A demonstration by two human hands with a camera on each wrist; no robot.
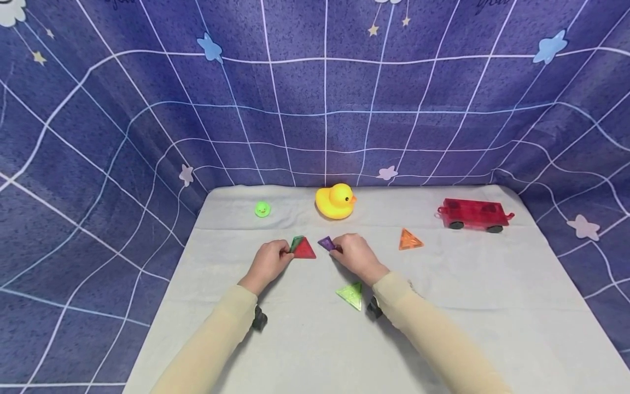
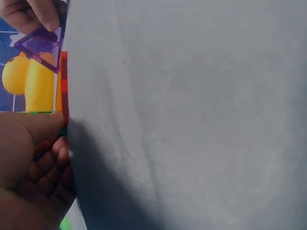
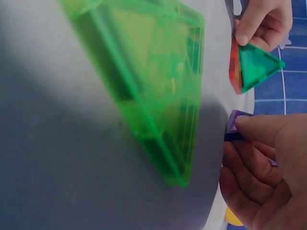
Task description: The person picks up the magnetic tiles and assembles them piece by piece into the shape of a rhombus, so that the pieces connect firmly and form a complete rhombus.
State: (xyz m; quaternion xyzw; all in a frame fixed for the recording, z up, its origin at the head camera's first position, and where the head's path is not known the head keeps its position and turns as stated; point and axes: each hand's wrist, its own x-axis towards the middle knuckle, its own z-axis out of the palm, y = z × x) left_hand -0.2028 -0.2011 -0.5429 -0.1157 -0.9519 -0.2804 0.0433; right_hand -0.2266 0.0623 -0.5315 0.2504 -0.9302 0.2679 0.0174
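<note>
Both hands pinching triangle tiles mid-table, small gap between the two holds

Nearest: cream sleeves (image 1: 211, 336) on both forearms, over a light cloth-covered table (image 1: 305, 355). Black device (image 1: 260, 318) under the left wrist, a second black piece (image 1: 374, 308) under the right.

Next out: light green triangle tile (image 1: 351, 295) flat on the cloth, nearer the person than the right hand, untouched. It looms large in the right wrist view.

Further: left hand (image 1: 268, 261) has thumb and fingers closed on a dark green triangle tile (image 3: 259, 67). That tile is raised off the cloth and meets a red triangle tile (image 1: 303, 249) along an edge. Whether the fingers also bear on the red one, can't tell.

Right hand (image 1: 358, 254) pinches a purple triangle tile (image 1: 326, 243) between thumb and fingers. Purple is just right of red, apart from it. Remaining right fingers curl in below the thumb.

Right of that hand, slightly farther out: orange triangle tile (image 1: 409, 241), flat, untouched.

Far edge: small green duck-faced toy (image 1: 262, 209) to the left, yellow duck (image 1: 334, 201) near centre facing right, translucent red wagon (image 1: 472, 213) with black wheels to the right.

Behind: blue gridded curtain (image 1: 295, 87) with stars.
</note>
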